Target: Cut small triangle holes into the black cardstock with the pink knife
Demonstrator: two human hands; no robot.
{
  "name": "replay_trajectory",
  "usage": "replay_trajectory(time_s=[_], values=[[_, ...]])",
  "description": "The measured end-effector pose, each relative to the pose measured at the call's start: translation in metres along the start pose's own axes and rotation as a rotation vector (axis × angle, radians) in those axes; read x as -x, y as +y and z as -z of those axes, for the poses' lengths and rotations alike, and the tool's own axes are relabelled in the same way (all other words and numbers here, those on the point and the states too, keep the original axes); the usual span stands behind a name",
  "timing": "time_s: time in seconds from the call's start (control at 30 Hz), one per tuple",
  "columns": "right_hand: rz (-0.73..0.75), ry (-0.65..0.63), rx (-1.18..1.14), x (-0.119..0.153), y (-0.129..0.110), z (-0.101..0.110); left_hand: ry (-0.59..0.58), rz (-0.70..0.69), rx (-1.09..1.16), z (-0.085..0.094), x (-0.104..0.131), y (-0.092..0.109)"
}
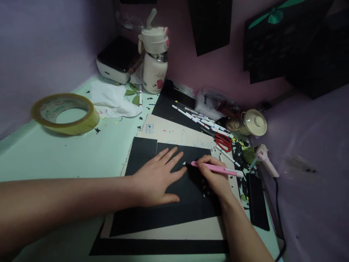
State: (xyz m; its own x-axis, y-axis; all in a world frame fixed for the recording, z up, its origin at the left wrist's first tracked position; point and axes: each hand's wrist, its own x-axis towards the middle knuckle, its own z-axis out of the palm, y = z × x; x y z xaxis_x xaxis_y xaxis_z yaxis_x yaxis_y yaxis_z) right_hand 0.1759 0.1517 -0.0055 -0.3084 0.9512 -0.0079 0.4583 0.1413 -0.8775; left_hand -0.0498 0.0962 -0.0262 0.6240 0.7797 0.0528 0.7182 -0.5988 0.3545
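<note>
My left hand [158, 178] lies flat with its fingers spread on a sheet of black paper [152, 218]. In my right hand [216, 178] is a pink pen-like tool [215, 168], gripped near its front end. Its tip is over the black paper, just right of my left fingertips, beside a small white cut-out spot [184, 163]. More small pale spots show in the paper near my right wrist. Under the black paper lies a cream board [199, 228] with blue drawings along its upper part.
Red-handled scissors [223, 142] and several white markers [191, 118] lie beyond the board. A tape roll [65, 113], white tissue [111, 98] and bottle [155, 71] stand or lie left and back. At right are a black phone-like slab [257, 202], glue gun [265, 160] and black scraps.
</note>
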Motion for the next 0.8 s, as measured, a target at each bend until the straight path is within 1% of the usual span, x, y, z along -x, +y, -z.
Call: replay_trajectory(time_s=[0.13, 0.57, 0.8], values=[[0.001, -0.008, 0.049, -0.0008, 0.0008, -0.0027, 0.008, 0.001, 0.002, -0.0004, 0.0006, -0.0002], [-0.032, -0.045, 0.055, -0.0013, 0.0030, -0.0019, 0.017, -0.003, 0.032, -0.0026, 0.0011, -0.0016], [-0.046, 0.000, 0.033, -0.0016, 0.0072, -0.0017, 0.000, 0.001, 0.027, -0.0011, 0.0007, -0.0005]])
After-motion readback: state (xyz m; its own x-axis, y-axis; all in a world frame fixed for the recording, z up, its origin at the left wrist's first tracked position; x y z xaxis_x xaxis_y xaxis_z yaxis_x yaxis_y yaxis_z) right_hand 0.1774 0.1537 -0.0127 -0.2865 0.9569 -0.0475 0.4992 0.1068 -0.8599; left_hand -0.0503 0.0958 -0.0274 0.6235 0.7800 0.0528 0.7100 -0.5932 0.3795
